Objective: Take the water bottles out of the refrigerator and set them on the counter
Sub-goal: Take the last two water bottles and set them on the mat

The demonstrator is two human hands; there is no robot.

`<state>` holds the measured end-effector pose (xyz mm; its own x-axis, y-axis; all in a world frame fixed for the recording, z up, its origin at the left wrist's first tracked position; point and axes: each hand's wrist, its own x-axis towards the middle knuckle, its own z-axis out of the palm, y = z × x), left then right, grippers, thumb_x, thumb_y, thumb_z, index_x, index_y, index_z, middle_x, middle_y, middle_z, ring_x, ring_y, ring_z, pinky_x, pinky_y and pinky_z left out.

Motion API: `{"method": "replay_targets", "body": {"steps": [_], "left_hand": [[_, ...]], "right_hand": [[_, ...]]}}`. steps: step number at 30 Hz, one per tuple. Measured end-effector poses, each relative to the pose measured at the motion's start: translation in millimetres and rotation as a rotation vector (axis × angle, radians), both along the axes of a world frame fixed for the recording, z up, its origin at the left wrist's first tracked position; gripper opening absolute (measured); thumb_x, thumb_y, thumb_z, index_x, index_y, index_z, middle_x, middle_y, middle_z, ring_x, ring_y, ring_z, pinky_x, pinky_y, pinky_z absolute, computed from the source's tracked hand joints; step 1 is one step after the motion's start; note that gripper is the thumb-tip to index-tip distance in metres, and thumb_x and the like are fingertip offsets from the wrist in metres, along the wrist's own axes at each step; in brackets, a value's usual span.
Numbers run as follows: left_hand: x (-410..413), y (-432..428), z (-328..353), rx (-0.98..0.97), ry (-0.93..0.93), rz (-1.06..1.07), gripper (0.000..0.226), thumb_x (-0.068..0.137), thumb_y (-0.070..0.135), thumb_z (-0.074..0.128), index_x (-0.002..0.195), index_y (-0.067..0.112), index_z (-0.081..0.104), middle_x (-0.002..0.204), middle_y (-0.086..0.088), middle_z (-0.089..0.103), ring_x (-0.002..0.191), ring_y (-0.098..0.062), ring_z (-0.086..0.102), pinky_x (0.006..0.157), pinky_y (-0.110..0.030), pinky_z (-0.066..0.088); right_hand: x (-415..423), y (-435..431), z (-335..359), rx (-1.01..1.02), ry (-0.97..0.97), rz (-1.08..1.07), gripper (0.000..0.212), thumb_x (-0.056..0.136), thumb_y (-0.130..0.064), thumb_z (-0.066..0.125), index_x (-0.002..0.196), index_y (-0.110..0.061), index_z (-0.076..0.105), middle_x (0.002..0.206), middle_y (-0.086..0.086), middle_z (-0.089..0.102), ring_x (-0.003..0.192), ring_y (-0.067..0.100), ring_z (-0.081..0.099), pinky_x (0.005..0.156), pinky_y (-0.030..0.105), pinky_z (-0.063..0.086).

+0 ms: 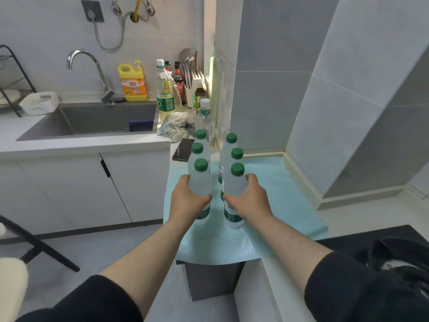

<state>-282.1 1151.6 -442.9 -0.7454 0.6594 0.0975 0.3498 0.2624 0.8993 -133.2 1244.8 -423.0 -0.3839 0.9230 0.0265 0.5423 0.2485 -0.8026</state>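
From the head view, we are gripping one bottle in each hand: the left hand (pixel 190 201) is wrapping the left bottle (pixel 201 189), the right hand (pixel 248 198) the right bottle (pixel 234 194), both standing on the mat (pixel 290 205) covering the desk (pixel 278 275). Just beyond our fingers, four more bottles (pixel 228 154) are lining up in two rows, close behind. We are judging that pushing forward could knock those over like dominoes, toward the phone (pixel 182 149) beyond the left hand. The mat is overhanging the desk edge near our wrists; dragging it could tip everything.
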Motion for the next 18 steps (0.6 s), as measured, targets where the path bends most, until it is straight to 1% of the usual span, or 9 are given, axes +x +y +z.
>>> {"method": "replay_targets", "body": {"steps": [2, 3, 6, 8, 11, 13, 15, 17, 18], "left_hand": [[-3, 1, -5, 0.006, -0.020, 0.011, 0.056, 0.061, 0.029, 0.084, 0.103, 0.033, 0.048, 0.089, 0.023, 0.056, 0.079, 0.008, 0.054, 0.054, -0.011, 0.039], [-4, 1, -7, 0.008, -0.026, 0.013, 0.057, 0.060, 0.029, 0.085, 0.103, 0.034, 0.047, 0.090, 0.022, 0.056, 0.080, 0.006, 0.055, 0.054, -0.012, 0.040], [-8, 0, -9, -0.002, -0.033, -0.010, 0.062, 0.059, 0.031, 0.086, 0.105, 0.034, 0.045, 0.095, 0.019, 0.057, 0.085, 0.002, 0.056, 0.057, -0.016, 0.043], [-9, 1, -9, -0.012, -0.036, -0.037, 0.065, 0.058, 0.032, 0.087, 0.106, 0.033, 0.042, 0.096, 0.017, 0.056, 0.086, -0.002, 0.058, 0.058, -0.016, 0.043], [-11, 2, -10, -0.003, -0.030, -0.054, 0.069, 0.059, 0.031, 0.088, 0.109, 0.033, 0.041, 0.101, 0.011, 0.057, 0.092, -0.014, 0.060, 0.060, -0.016, 0.044], [-11, 2, -11, 0.006, -0.034, -0.069, 0.074, 0.059, 0.029, 0.089, 0.115, 0.033, 0.041, 0.108, 0.005, 0.059, 0.098, -0.019, 0.060, 0.067, -0.021, 0.049], [-11, 1, -10, 0.000, -0.035, -0.082, 0.083, 0.059, 0.029, 0.090, 0.126, 0.030, 0.041, 0.115, 0.002, 0.058, 0.102, -0.021, 0.059, 0.077, -0.031, 0.054], [-11, -1, -4, 0.006, -0.035, -0.079, 0.092, 0.061, 0.032, 0.089, 0.137, 0.028, 0.037, 0.123, 0.002, 0.054, 0.110, -0.021, 0.057, 0.080, -0.031, 0.050], [-9, -4, 2, 0.017, -0.032, -0.068, 0.095, 0.062, 0.035, 0.088, 0.140, 0.028, 0.034, 0.128, 0.003, 0.051, 0.115, -0.018, 0.053, 0.084, -0.031, 0.047]], "right_hand": [[0, 3, -4, -0.003, 0.004, -0.002, 0.063, 0.066, -0.037, 0.085, 0.109, -0.027, 0.040, 0.100, -0.005, 0.055, 0.087, 0.017, 0.053, 0.055, 0.014, 0.037], [0, 4, -5, -0.006, 0.002, -0.003, 0.066, 0.066, -0.037, 0.085, 0.113, -0.025, 0.041, 0.104, -0.003, 0.057, 0.089, 0.018, 0.053, 0.058, 0.017, 0.040], [1, 6, -8, -0.031, -0.005, -0.023, 0.078, 0.067, -0.037, 0.085, 0.127, -0.019, 0.039, 0.120, 0.004, 0.058, 0.095, 0.020, 0.052, 0.075, 0.028, 0.045], [2, 6, -10, -0.031, 0.003, -0.031, 0.081, 0.067, -0.037, 0.085, 0.130, -0.019, 0.037, 0.124, 0.005, 0.057, 0.098, 0.020, 0.052, 0.078, 0.029, 0.045], [3, 3, -11, -0.030, 0.013, -0.031, 0.084, 0.066, -0.038, 0.085, 0.132, -0.021, 0.036, 0.126, 0.005, 0.057, 0.101, 0.021, 0.052, 0.080, 0.029, 0.046], [3, 2, -10, -0.031, 0.012, -0.024, 0.089, 0.066, -0.038, 0.086, 0.136, -0.022, 0.034, 0.131, 0.005, 0.054, 0.109, 0.023, 0.053, 0.086, 0.033, 0.050], [3, 1, -6, -0.017, 0.021, -0.019, 0.094, 0.065, -0.040, 0.087, 0.140, -0.023, 0.032, 0.135, 0.004, 0.052, 0.118, 0.025, 0.052, 0.095, 0.040, 0.051], [4, -1, 1, -0.007, 0.052, -0.011, 0.096, 0.066, -0.042, 0.085, 0.143, -0.025, 0.031, 0.136, 0.004, 0.051, 0.120, 0.026, 0.051, 0.098, 0.045, 0.050], [5, -2, 6, -0.016, 0.067, -0.007, 0.097, 0.066, -0.043, 0.084, 0.145, -0.025, 0.029, 0.139, 0.005, 0.049, 0.122, 0.027, 0.050, 0.099, 0.046, 0.049]]}}
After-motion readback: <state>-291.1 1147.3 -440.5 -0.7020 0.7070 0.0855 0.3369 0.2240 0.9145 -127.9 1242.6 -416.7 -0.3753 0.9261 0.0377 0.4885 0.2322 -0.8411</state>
